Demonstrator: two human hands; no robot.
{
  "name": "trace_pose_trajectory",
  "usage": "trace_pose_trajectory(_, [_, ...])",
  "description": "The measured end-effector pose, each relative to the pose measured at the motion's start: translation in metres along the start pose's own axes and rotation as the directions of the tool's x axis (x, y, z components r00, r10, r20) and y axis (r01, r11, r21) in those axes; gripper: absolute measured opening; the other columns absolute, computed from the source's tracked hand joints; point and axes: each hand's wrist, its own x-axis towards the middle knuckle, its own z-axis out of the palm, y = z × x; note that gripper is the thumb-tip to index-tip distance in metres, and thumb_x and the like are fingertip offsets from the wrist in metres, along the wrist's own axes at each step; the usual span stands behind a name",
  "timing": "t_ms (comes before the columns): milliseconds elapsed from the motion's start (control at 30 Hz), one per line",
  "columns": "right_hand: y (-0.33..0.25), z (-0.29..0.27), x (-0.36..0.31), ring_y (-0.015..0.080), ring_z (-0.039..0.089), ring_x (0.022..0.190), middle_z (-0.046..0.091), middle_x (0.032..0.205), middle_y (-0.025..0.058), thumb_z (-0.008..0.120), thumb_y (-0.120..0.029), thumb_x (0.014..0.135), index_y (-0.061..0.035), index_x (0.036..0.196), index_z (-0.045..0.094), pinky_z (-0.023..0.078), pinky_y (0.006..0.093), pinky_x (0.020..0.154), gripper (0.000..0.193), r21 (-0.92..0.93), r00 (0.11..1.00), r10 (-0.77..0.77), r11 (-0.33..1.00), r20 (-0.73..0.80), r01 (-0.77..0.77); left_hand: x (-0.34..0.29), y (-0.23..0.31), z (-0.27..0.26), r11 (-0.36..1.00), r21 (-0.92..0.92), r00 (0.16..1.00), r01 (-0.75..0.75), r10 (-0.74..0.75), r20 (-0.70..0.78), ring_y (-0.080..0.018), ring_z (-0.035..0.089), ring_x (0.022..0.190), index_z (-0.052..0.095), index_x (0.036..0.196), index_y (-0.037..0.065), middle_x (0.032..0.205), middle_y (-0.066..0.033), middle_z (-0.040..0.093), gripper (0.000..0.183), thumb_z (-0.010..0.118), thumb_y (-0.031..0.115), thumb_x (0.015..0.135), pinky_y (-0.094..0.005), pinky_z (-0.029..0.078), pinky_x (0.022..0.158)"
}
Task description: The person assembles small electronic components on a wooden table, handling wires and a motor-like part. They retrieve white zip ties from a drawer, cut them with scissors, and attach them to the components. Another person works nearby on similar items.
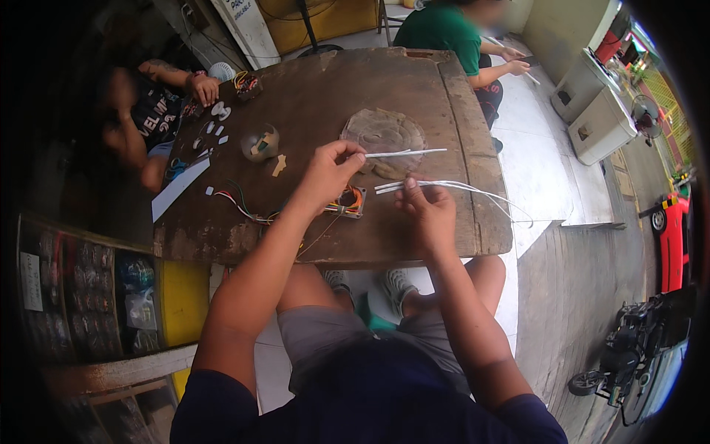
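My left hand (333,174) is closed over the wooden table, pinching thin white sleeving (425,152) that points to the right. Lower and to the right, my right hand (429,211) is closed on several thin white sleeves (470,186); their long ends curve away past the table's right edge. Partly hidden behind my left forearm lies a square-framed motor coil (355,201) with orange windings. Coloured lead wires (240,203) run from it toward the left. A round, flat, worn pad (384,137) lies just beyond both hands.
On the wooden table (310,89) are a clear round container (260,142), a tan scrap (279,165), a white sheet (181,189), blue-handled scissors (176,169) and another wound coil (248,85). One person sits at the left, another in a green shirt (444,33) at the far right.
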Motion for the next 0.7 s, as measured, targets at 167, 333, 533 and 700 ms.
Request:
trace_pose_trajectory(167, [0.004, -0.013, -0.003, 0.0172, 0.072, 0.092, 0.073, 0.107, 0.009, 0.075, -0.016, 0.105, 0.003, 0.122, 0.067, 0.062, 0.0299, 0.081, 0.027, 0.058, 0.999, -0.007, 0.998, -0.045, 0.01, -0.033, -0.002, -0.069, 0.785, 0.592, 0.848, -0.181, 0.429, -0.31, -0.0245, 0.072, 0.087, 0.074, 0.119, 0.003, 0.101, -0.0121, 0.075, 0.023, 0.073, 0.012, 0.098, -0.039, 0.058, 0.081])
trace_pose_trajectory(333, [0.011, -0.021, 0.002, 0.019, 0.072, 0.094, 0.071, 0.107, 0.0096, 0.075, -0.014, 0.105, 0.0029, 0.123, 0.065, 0.062, 0.0306, 0.083, 0.027, 0.095, 0.995, 0.029, 0.995, -0.093, -0.021, -0.134, -0.03, -0.114, 0.812, 0.56, 0.956, 0.164, 0.009, -0.294, -0.0256, 0.074, 0.098, 0.073, 0.117, 0.002, 0.114, -0.0147, 0.073, 0.022, 0.073, 0.008, 0.097, -0.0391, 0.058, 0.087])
trace_pose_trajectory(533, [0.014, -0.013, 0.001, 0.02, 0.071, 0.098, 0.069, 0.11, 0.011, 0.075, -0.012, 0.105, 0.0043, 0.125, 0.063, 0.062, 0.0304, 0.086, 0.028, 0.097, 0.995, 0.061, 0.994, -0.074, -0.054, -0.16, -0.052, -0.097, 0.665, 0.745, 0.912, 0.052, 0.272, -0.306, -0.0343, 0.073, 0.103, 0.068, 0.129, 0.004, 0.127, -0.0152, 0.067, 0.038, 0.075, 0.005, 0.092, -0.0442, 0.059, 0.092])
trace_pose_trajectory(700, [0.008, -0.007, -0.005, 0.02, 0.071, 0.098, 0.069, 0.109, 0.0103, 0.075, -0.012, 0.105, 0.0034, 0.124, 0.063, 0.062, 0.031, 0.086, 0.028, 0.092, 0.993, 0.095, 0.992, -0.064, -0.089, -0.146, -0.04, -0.084, 0.754, 0.642, 0.924, 0.14, 0.133, -0.357, -0.0339, 0.072, 0.098, 0.066, 0.129, 0.005, 0.12, -0.0157, 0.066, 0.044, 0.08, 0.004, 0.088, -0.0444, 0.059, 0.086])
